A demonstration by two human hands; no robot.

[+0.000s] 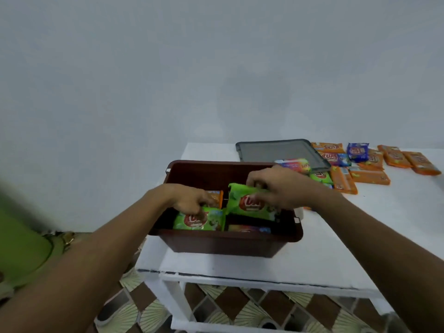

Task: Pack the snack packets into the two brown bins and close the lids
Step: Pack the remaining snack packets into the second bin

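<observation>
The white worktop (312,260) is carrying one brown bin (225,243) near its front-left corner; a second bin is not showing. The bin is looking like stiff moulded plastic, dark reddish-brown with a rolled rim, and is probably best taken by that rim. Behind it a grey lid (271,151) is lying flat. It is looking thin and likely a little springy, so gripping it by two opposite edges is seeming sensible. Loose orange packets (370,176) and a blue packet (358,152) are lying spread to the right of the lid.

Inside the bin, two green packets are standing on edge. The right hand (281,188) is pinching the right green packet (245,203) along its top seam, and the left hand (189,200), fingers curled, is pinching the left green packet (199,221) at its top. These packets are appearing light, glossy and crinkly, each bearing a round red logo. The film is likely slippery and the contents crushable, so holding the sealed edge rather than squeezing the middle is seeming wisest.
</observation>
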